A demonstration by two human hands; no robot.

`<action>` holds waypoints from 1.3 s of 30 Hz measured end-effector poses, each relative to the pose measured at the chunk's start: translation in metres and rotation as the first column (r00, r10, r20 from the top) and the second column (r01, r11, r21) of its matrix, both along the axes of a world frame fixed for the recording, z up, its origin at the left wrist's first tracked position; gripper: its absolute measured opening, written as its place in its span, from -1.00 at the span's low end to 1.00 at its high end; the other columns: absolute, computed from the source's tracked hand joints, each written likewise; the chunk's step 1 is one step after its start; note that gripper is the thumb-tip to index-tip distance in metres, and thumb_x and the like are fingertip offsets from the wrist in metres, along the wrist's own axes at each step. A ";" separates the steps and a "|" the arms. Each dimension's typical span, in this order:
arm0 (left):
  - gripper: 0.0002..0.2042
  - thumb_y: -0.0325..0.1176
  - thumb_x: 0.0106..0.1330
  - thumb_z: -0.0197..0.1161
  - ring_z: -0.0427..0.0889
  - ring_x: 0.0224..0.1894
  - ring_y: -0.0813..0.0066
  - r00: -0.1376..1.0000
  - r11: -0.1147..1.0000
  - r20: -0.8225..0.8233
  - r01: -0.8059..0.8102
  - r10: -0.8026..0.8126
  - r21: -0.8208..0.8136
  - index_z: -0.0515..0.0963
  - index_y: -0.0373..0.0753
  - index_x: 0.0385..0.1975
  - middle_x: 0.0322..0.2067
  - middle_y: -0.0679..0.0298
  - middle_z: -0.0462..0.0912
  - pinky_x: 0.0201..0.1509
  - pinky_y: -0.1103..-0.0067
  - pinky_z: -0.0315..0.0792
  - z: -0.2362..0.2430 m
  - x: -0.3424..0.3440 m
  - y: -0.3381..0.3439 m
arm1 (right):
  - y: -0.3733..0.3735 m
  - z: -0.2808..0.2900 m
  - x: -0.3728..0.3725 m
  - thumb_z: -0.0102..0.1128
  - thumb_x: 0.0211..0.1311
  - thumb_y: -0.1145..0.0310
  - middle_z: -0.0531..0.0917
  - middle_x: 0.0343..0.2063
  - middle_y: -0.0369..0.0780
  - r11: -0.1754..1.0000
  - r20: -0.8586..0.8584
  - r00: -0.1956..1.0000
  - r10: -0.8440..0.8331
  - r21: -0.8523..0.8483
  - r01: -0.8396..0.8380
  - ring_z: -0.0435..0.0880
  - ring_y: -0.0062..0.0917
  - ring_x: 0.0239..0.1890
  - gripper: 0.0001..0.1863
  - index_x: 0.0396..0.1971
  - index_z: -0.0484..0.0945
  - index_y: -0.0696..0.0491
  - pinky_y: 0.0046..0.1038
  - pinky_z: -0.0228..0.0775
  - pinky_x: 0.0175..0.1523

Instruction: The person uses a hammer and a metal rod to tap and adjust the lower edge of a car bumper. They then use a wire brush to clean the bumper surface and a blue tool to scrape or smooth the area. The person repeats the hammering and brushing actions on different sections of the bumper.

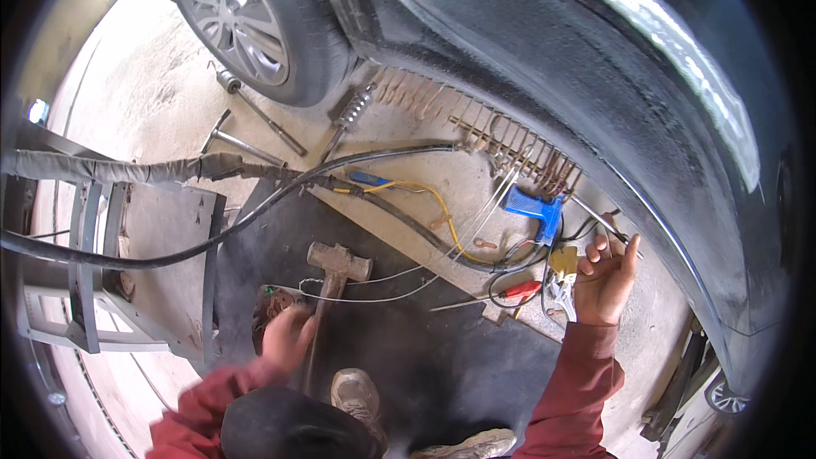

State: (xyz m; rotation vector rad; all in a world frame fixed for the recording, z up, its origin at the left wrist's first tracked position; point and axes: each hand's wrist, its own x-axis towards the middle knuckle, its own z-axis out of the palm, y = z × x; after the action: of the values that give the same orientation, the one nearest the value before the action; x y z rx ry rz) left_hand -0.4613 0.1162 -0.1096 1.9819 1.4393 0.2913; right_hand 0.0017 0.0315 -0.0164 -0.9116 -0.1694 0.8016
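My left hand (287,340), blurred by motion, is beside the handle of a sledgehammer (340,263). Its fingers are too smeared to read. A brown, worn-looking thing (270,310) with a green spot lies just beyond that hand. Low along the car's side, my right hand (608,282) has its fingers curled around a thin metal rod (586,206), partly hidden by the hand. Left of it lie a blue pistol-grip tool (537,211), a yellow piece (563,261) and a red-handled clamp (520,290). A row of rusty metal hooks (510,140) runs beneath the sill.
A dark car (544,59) with its wheel (234,13) takes up the far side. Slide hammers (350,110) and a T-handled bar (246,146) lie on the floor. Thick cables (255,217) cross from a metal cart (166,272) at left. A black mat (408,340) lies underfoot.
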 end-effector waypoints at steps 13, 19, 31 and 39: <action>-0.42 -0.18 -0.04 0.48 0.47 -0.01 -0.10 0.840 0.917 -0.463 -0.379 0.284 -0.126 0.39 -0.29 -0.06 -0.12 -0.08 0.48 0.00 0.18 0.42 -0.086 -0.096 -0.201 | 0.003 -0.027 -0.051 -0.24 0.29 -0.39 0.57 -0.58 -0.31 0.933 -0.211 0.977 0.036 -0.342 -0.108 0.49 -0.56 -0.59 -0.16 0.14 0.43 0.11 -0.59 0.22 -0.59; -0.65 -0.24 0.11 0.31 0.56 -0.19 -0.15 0.847 0.891 -0.523 -0.302 0.089 -0.338 0.35 -0.27 -0.24 -0.24 -0.06 0.54 -0.13 0.15 0.46 -0.080 -0.107 -0.170 | -0.043 -0.032 -0.085 -0.08 0.34 -0.24 0.62 -0.51 -0.23 0.753 -0.348 0.915 0.206 -0.541 -0.375 0.54 -0.55 -0.55 -0.31 0.13 0.43 0.08 -0.54 0.30 -0.54; -0.74 -0.32 0.08 0.24 0.60 -0.34 -0.18 0.909 0.822 -0.395 -0.325 0.134 -0.468 0.39 -0.31 -0.32 -0.49 -0.12 0.60 -0.21 0.10 0.47 0.195 -0.060 -0.097 | -0.054 0.159 -0.224 -0.07 0.47 0.08 0.62 -0.37 -0.21 0.181 -0.572 0.585 0.576 -0.608 -0.773 0.58 -0.63 -0.41 -0.57 0.09 0.44 0.10 -0.61 0.39 -0.36; -0.64 -0.25 0.10 0.27 0.63 -0.34 -0.14 0.933 0.687 -0.358 -0.278 0.028 -0.672 0.36 -0.33 -0.22 -0.47 -0.11 0.63 -0.18 0.14 0.51 0.364 -0.055 -0.102 | -0.068 0.235 -0.305 -0.06 0.46 0.08 0.64 -0.21 -0.18 0.017 -0.743 0.459 0.487 -0.517 -0.856 0.62 -0.53 -0.17 -0.57 0.08 0.43 0.10 -0.48 0.47 -0.12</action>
State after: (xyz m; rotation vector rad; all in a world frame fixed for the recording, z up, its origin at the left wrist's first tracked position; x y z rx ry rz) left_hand -0.5161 0.0137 0.2549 1.2822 1.5969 -0.5019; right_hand -0.3028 -0.0360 0.2184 -1.6959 0.2155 2.1937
